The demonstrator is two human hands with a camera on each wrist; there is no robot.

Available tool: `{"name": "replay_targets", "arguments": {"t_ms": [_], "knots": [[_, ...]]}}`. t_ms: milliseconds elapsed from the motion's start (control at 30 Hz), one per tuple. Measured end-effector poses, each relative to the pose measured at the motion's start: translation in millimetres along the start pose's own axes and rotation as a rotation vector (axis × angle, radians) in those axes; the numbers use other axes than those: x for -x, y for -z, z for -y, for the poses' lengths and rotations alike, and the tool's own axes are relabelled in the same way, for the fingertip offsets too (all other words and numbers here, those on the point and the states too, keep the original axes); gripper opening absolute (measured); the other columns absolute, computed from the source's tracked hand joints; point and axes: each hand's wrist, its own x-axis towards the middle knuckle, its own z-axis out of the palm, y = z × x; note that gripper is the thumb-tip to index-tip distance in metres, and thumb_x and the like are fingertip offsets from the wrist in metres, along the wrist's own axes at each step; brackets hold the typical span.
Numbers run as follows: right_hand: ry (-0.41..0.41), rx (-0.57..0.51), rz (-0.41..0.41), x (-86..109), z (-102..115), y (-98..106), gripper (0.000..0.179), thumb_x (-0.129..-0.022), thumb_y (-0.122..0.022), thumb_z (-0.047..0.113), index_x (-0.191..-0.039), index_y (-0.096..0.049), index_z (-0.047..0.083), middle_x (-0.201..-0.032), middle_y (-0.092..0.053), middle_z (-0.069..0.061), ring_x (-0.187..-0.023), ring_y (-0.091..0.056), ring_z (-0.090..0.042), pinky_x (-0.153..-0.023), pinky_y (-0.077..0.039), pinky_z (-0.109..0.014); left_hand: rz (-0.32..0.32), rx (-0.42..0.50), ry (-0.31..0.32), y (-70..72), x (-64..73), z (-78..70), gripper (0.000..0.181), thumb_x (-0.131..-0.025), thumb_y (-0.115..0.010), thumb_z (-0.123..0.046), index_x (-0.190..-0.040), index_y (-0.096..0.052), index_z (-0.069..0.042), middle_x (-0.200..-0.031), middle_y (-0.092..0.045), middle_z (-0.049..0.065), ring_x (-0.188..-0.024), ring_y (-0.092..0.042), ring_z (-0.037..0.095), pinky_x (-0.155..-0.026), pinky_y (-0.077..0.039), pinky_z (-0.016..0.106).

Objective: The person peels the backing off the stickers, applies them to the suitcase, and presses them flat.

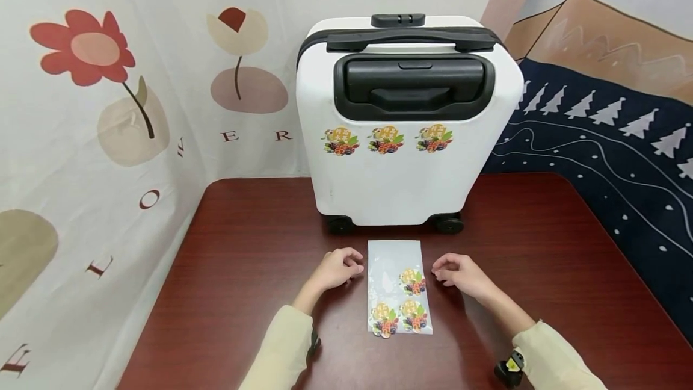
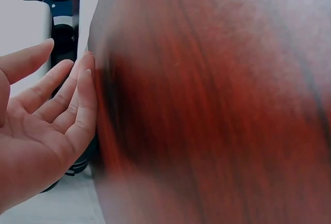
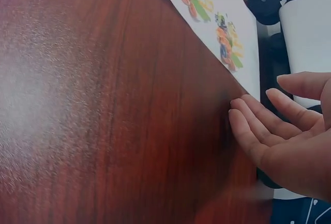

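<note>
A white sticker sheet [image 1: 385, 269] lies flat on the table, bearing fruit-patterned stickers [image 1: 414, 316] on its right side and at its lower left. To the left of the sheet rests my left hand [image 1: 337, 268], fingers loosely bent and holding nothing. On the other side, my right hand [image 1: 460, 274] is near the sheet's right edge, also relaxed with nothing in it. Behind the sheet stands a white suitcase [image 1: 390, 185], upright on black wheels. Three matching fruit stickers [image 1: 386, 139] run in a row across its front, below the black handle recess. The right wrist view shows the sheet [image 3: 235, 14] beyond my fingertips.
The dark red wooden table [image 1: 243, 245] has rounded back corners. A white curtain [image 1: 178, 29] with flowers and letters hangs at the left and back. A dark blue cloth [image 1: 606, 149] with white trees borders the right side.
</note>
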Motion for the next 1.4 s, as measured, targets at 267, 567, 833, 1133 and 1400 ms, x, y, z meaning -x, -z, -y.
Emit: {"name": "replay_targets", "arguments": {"t_ms": [267,567,833,1133,1400], "knots": [[-0.014,-0.061,-0.024,-2.2,-2.2,-7.2,0.019,-0.086,-0.055,-0.001,-0.099,-0.056,-0.015,-0.092,-0.062,-0.022,-0.080,-0.061,-0.029,-0.069,-0.053,-0.037,0.003,0.011,0.017,-7.8,0.6,3.2,0.023,-0.081,-0.063,-0.003,-0.102,-0.060,0.006,-0.075,-0.063,0.009,-0.053,-0.055,0.015,-0.046,-0.046,0.025],[-0.046,-0.168,-0.044,-6.2,-1.7,-10.7,0.024,-0.087,-0.054,-0.002,-0.103,-0.051,-0.019,-0.098,-0.061,-0.028,-0.082,-0.062,-0.024,-0.072,-0.052,-0.036,-0.013,0.008,0.008,-16.8,-0.8,-1.4,0.022,-0.079,-0.063,-0.001,-0.100,-0.061,0.006,-0.073,-0.063,0.008,-0.057,-0.057,0.018,-0.045,-0.046,0.024],[-0.061,-0.195,-0.037,-8.7,-1.9,-13.3,0.025,-0.087,-0.054,-0.002,-0.104,-0.050,-0.020,-0.099,-0.061,-0.028,-0.081,-0.062,-0.021,-0.073,-0.052,-0.036,-0.067,-0.019,-0.007,-21.2,-2.9,-2.2,0.016,-0.077,-0.064,0.002,-0.092,-0.060,0.005,-0.069,-0.064,0.007,-0.057,-0.060,0.019,-0.050,-0.046,0.023],[-0.061,-0.190,-0.031,-10.5,-3.3,-14.2,0.024,-0.088,-0.053,-0.001,-0.104,-0.050,-0.019,-0.099,-0.061,-0.027,-0.082,-0.061,-0.021,-0.074,-0.052,-0.036,-0.148,0.001,0.016,-25.5,-6.3,-2.1,0.018,-0.073,-0.068,0.004,-0.088,-0.058,0.005,-0.065,-0.064,0.008,-0.052,-0.061,0.015,-0.054,-0.049,0.024],[-0.064,-0.172,-0.047,-10.7,-5.0,-16.0,0.022,-0.087,-0.054,-0.001,-0.103,-0.051,-0.017,-0.097,-0.062,-0.024,-0.081,-0.061,-0.021,-0.073,-0.052,-0.035,-0.152,0.058,0.052,-26.9,-6.6,-4.4,0.009,-0.075,-0.064,0.007,-0.083,-0.060,0.007,-0.063,-0.063,0.007,-0.050,-0.061,0.015,-0.047,-0.049,0.022]]}}
